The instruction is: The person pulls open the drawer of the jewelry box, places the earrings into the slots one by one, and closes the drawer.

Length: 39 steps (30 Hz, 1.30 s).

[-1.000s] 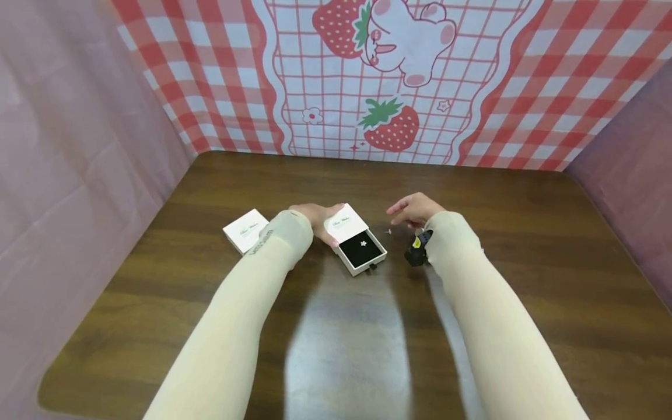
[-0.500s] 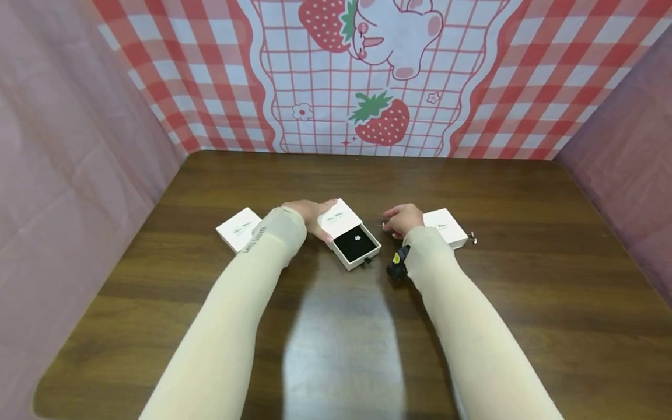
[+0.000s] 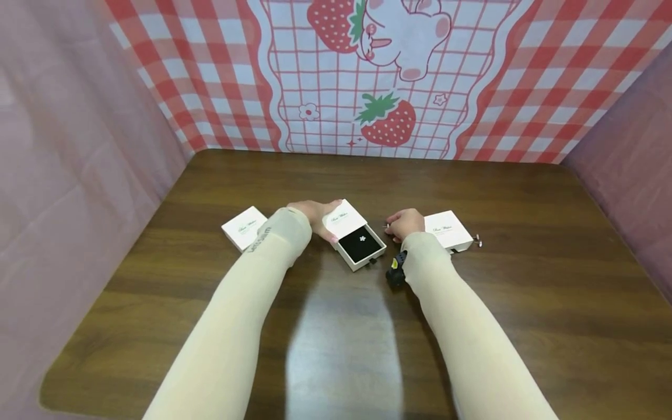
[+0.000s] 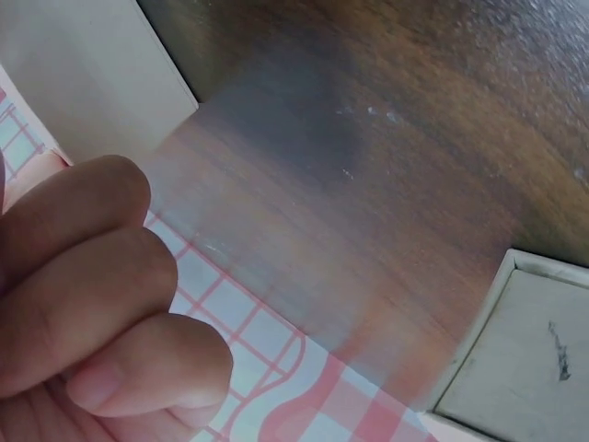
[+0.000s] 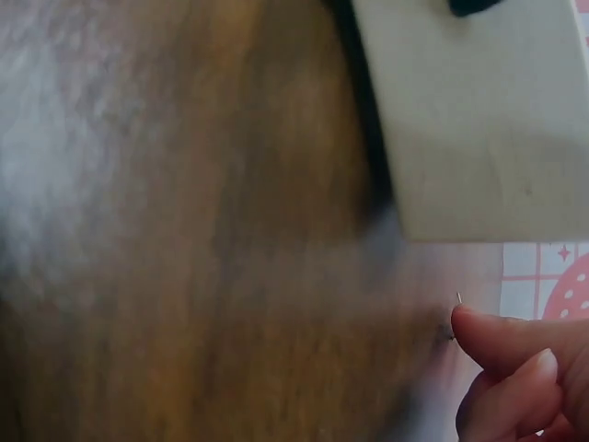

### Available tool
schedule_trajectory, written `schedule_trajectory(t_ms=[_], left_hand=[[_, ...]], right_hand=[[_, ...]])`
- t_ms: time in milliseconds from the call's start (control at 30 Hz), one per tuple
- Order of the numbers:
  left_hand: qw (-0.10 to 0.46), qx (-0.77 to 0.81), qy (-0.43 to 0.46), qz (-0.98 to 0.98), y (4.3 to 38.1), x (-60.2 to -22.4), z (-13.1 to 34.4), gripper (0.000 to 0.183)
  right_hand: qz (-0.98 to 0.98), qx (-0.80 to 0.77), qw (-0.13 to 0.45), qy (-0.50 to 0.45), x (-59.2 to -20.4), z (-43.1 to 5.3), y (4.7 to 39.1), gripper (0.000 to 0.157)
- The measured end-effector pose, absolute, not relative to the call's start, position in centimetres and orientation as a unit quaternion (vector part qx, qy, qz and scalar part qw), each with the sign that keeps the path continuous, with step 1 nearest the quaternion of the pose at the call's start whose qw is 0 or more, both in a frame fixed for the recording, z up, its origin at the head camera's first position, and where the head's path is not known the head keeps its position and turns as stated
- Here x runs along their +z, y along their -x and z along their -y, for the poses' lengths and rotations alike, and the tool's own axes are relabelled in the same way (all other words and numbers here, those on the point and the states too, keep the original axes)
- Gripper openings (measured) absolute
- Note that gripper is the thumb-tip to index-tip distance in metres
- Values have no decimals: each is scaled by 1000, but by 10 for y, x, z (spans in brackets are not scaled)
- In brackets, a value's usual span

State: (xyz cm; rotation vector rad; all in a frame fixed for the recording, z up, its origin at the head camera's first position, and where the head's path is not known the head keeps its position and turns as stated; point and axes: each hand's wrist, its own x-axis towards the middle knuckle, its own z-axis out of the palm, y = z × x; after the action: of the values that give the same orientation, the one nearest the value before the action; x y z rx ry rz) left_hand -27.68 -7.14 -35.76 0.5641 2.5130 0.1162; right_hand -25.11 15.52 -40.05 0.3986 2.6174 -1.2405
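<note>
My left hand (image 3: 315, 217) grips the sleeve of a small white jewelry box (image 3: 343, 219), thumb and fingers at its edges. The box's drawer (image 3: 382, 249) is pulled partway out and lined with black padding. One flower-shaped stud earring (image 3: 363, 238) sits on that padding. Right of the drawer, close over the table, my right hand (image 3: 406, 224) pinches another small stud earring (image 3: 386, 226) between thumb and fingertips. Its thin metal post (image 5: 458, 298) sticks out past the thumb in the right wrist view. Curled fingers (image 4: 120, 276) of my left hand fill the left wrist view's lower left.
A second white box (image 3: 244, 227) lies on the wooden table (image 3: 336, 181) to the left, partly behind the left sleeve. To the right stands a third white box (image 3: 448, 230), with small shiny pieces (image 3: 477, 240) by its right edge. A checkered strawberry cloth (image 3: 241, 76) hangs behind.
My right hand has come down to the table and taken the loose stud earring between its fingertips. The right-hand box, earlier hidden behind my arm, now shows. My left hand keeps its grip.
</note>
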Motion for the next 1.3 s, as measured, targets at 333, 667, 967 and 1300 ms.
schedule_trajectory(t_ms=[333, 667, 967, 1300], left_hand=[[281, 37, -208, -936, 288, -369, 72, 112], [272, 42, -226, -935, 278, -359, 72, 106], [270, 46, -227, -935, 280, -362, 71, 107], [275, 37, -222, -935, 280, -362, 71, 107]], right_hand=[[-890, -421, 117, -130, -397, -156, 251, 29], [-875, -444, 127, -146, -402, -156, 252, 29], [-885, -432, 116, -131, -407, -157, 253, 26], [-882, -444, 125, -100, -402, -158, 252, 27]])
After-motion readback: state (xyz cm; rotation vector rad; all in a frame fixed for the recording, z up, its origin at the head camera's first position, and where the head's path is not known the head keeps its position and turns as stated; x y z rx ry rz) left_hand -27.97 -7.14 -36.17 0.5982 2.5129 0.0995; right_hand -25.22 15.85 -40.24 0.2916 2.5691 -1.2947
